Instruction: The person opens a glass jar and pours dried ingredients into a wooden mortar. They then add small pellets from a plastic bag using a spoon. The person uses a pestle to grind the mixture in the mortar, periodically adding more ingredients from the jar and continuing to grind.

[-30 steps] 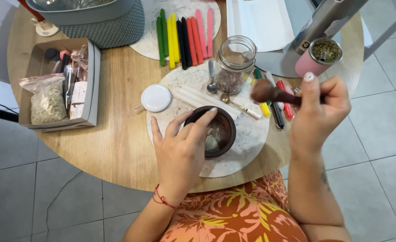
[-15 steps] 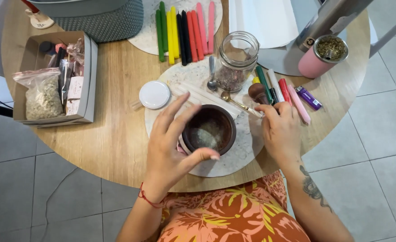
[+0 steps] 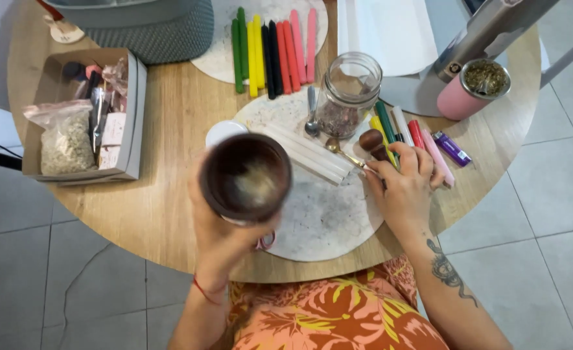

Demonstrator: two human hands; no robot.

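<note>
My left hand (image 3: 225, 243) holds a dark brown mortar bowl (image 3: 246, 176) lifted off the table toward the camera, its mouth facing up with pale powder inside. My right hand (image 3: 406, 191) rests on the round wooden table (image 3: 163, 194), fingers curled over the handle of a brown wooden pestle (image 3: 371, 140) that lies among several coloured candles (image 3: 406, 129). A small gold spoon (image 3: 341, 151) and white candles (image 3: 309, 153) lie on the round pale stone plate (image 3: 325, 217) just left of that hand.
A glass jar (image 3: 350, 91) and a silver spoon (image 3: 312, 110) stand behind the plate. Further back lie a row of coloured candles (image 3: 273, 48), a grey basket (image 3: 150, 29) and a pink cup (image 3: 471, 91). A cardboard box (image 3: 134, 123) sits left, a purple lighter (image 3: 452, 148) right.
My left hand has picked the mortar bowl up from the plate and raised it. My right hand has brought the pestle down from the air onto the table by the candles.
</note>
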